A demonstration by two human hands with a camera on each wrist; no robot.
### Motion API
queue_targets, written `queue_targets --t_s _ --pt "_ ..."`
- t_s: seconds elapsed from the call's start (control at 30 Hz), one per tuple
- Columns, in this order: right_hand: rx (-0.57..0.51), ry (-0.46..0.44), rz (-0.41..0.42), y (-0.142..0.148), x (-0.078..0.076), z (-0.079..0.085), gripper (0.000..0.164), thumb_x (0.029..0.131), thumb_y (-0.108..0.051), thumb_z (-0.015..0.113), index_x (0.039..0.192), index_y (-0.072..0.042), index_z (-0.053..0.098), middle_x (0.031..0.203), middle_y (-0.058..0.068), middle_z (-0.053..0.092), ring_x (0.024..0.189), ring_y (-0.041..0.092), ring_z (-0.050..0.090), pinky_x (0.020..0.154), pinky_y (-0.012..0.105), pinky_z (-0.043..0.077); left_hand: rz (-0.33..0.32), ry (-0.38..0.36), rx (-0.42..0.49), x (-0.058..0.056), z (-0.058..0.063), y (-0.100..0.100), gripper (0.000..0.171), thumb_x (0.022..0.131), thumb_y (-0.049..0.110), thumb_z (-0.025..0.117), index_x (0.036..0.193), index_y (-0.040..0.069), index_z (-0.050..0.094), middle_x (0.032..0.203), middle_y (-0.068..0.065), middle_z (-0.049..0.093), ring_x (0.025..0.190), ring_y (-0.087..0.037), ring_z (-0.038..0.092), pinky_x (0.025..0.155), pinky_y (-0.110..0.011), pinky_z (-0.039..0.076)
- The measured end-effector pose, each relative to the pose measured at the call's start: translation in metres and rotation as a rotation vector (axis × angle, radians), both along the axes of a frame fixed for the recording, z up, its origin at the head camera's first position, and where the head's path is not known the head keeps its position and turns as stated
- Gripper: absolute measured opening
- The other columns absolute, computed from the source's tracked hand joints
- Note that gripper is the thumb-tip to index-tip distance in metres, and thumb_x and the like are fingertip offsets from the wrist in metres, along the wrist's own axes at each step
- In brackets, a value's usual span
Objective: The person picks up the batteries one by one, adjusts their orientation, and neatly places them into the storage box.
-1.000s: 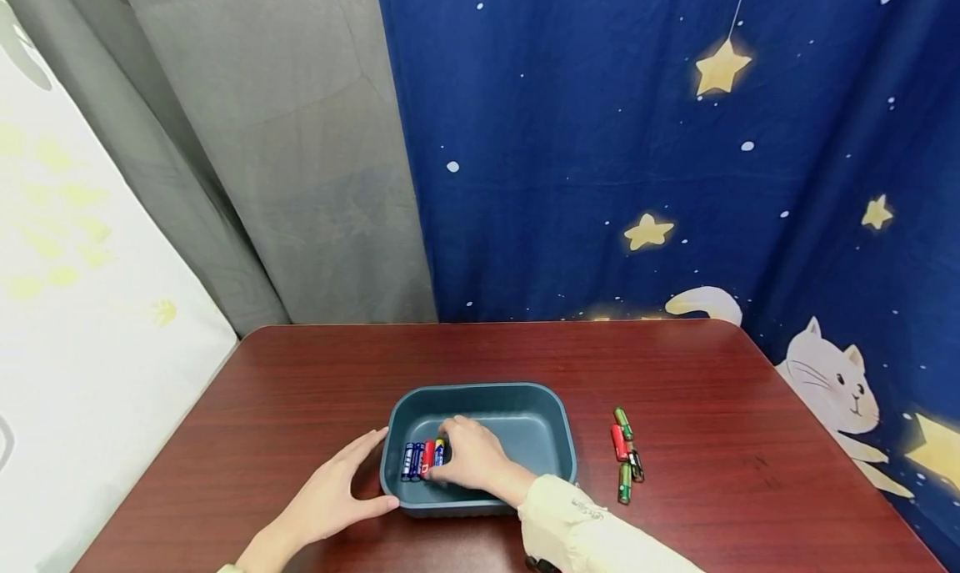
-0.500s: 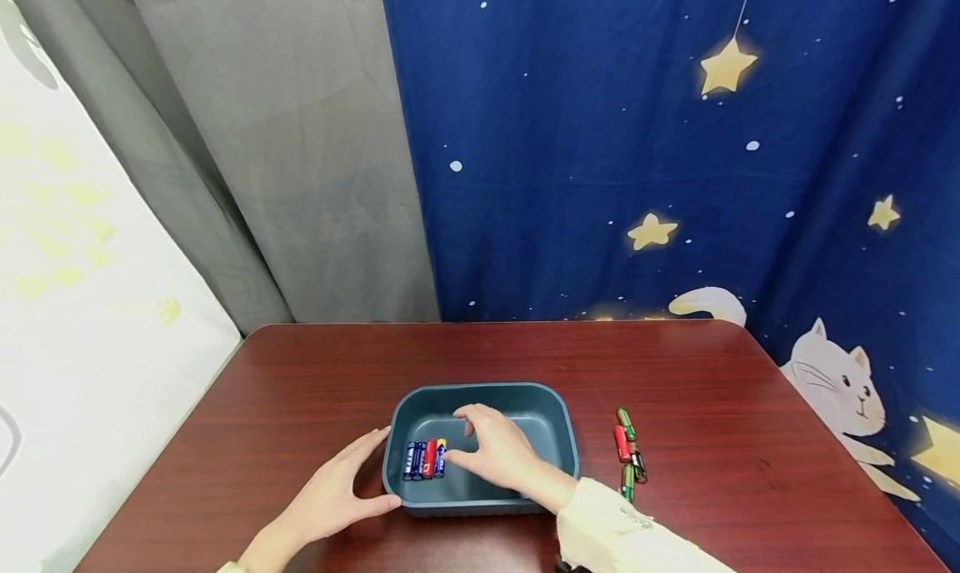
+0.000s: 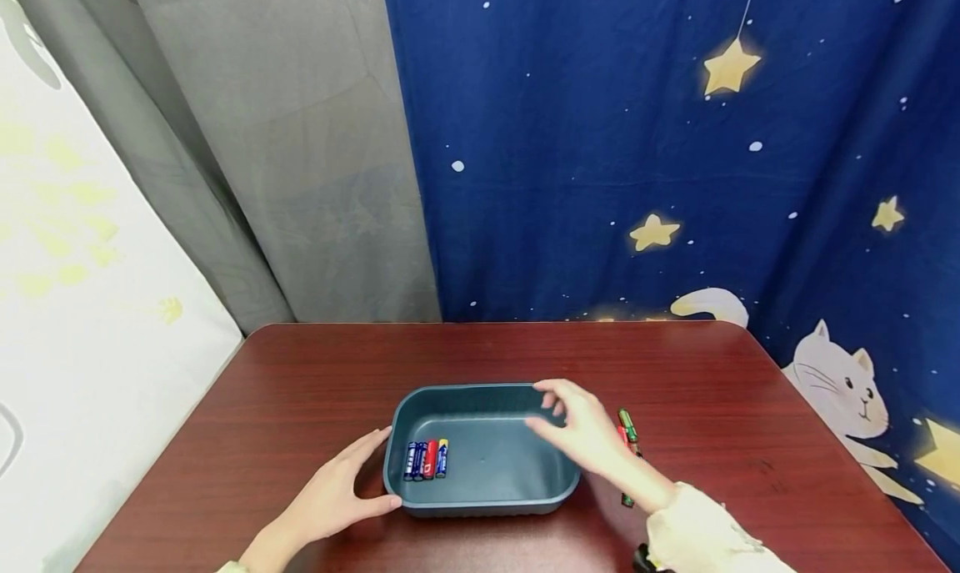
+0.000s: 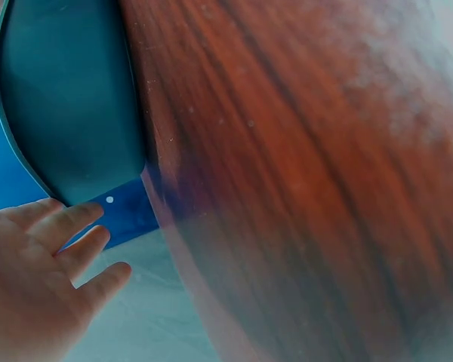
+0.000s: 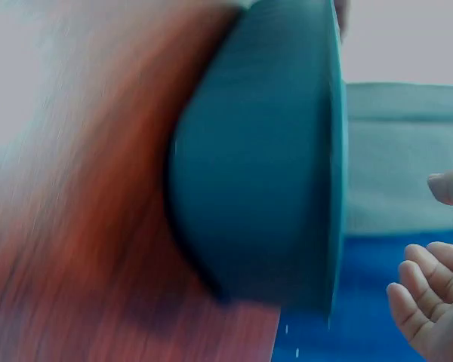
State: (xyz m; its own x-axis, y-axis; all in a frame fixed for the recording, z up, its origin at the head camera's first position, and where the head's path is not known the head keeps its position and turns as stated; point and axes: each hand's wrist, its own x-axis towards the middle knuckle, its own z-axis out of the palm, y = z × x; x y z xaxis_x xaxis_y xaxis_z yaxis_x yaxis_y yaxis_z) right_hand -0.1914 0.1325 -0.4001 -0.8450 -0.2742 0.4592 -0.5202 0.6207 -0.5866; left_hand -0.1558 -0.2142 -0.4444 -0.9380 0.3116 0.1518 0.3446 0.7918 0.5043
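Blue-green bin [image 3: 483, 505]: sits on the tabletop [image 3: 330, 373], around the middle.
In the bin: 4 batteries [image 3: 430, 459] side by side at the left end, 2 dark blue, 1 red, 1 blue and yellow.
Left hand [image 3: 322, 498]: fingers and thumb spread, touching the bin's left side.
Right hand [image 3: 588, 435]: loose, holding nothing, fingertips over the bin's right end.
Right of the bin: more batteries [image 3: 628, 425], green and red, partly hidden by the right arm [image 3: 641, 480].
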Motion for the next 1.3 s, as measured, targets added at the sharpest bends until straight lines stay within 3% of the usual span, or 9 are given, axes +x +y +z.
queue_targets --t_s 0.17,0.37,0.53,0.7,1.07,1.3 --pt "-0.038 0.099 -0.053 0.037 -0.006 -0.001 0.038 0.071 -0.016 0.076 0.105 -0.007 0.061 0.078 0.004 0.057 0.065 0.010 0.051 0.057 0.022 0.045 -0.001 -0.003 -0.002 0.001 0.001 0.000 0.086 0.068 0.059 0.068 0.139 0.018 0.038 0.134 -0.010 0.045 0.122 -0.029 0.043 0.091 -0.054 0.039" --pt "0.000 0.066 -0.135 0.076 -0.003 -0.016 0.035 0.071 -0.013 0.076 0.102 -0.005 0.061 0.076 0.000 0.055 0.064 0.009 0.050 0.056 0.022 0.043 -0.001 -0.007 0.000 0.001 0.001 0.000 0.086 0.068 0.058 0.068 0.139 0.018 0.038 0.134 -0.010 0.045 0.122 -0.030 0.043 0.091 -0.054 0.040" --pt "0.025 0.058 -0.151 0.098 0.007 -0.034 0.033 0.069 -0.011 0.077 0.098 -0.003 0.062 0.073 -0.001 0.054 0.060 0.006 0.048 0.054 0.020 0.041 -0.004 -0.012 0.006 0.000 0.001 0.000 0.086 0.069 0.058 0.068 0.139 0.017 0.038 0.134 -0.009 0.045 0.122 -0.029 0.043 0.092 -0.053 0.040" --pt "0.047 -0.002 -0.112 0.118 0.014 -0.045 0.034 0.068 -0.011 0.077 0.096 0.000 0.062 0.073 -0.002 0.052 0.059 0.004 0.046 0.049 0.019 0.039 -0.002 -0.018 0.009 0.000 0.000 0.000 0.086 0.069 0.058 0.068 0.139 0.019 0.038 0.135 -0.008 0.045 0.122 -0.028 0.042 0.092 -0.053 0.040" --pt "0.025 -0.149 0.138 0.149 0.012 -0.068 0.036 0.067 -0.015 0.080 0.097 -0.007 0.061 0.074 -0.001 0.052 0.061 0.011 0.049 0.047 0.019 0.039 -0.009 -0.010 0.009 0.000 -0.001 0.000 0.086 0.069 0.058 0.068 0.139 0.017 0.038 0.134 -0.009 0.045 0.122 -0.029 0.043 0.092 -0.053 0.039" --pt "0.076 -0.195 0.143 0.151 0.011 -0.069 0.040 0.064 -0.022 0.081 0.096 -0.010 0.061 0.074 -0.005 0.051 0.063 0.009 0.047 0.053 0.018 0.038 -0.005 -0.019 0.010 0.000 -0.001 0.000 0.086 0.069 0.058 0.068 0.139 0.018 0.037 0.135 -0.009 0.045 0.122 -0.029 0.042 0.092 -0.054 0.039"
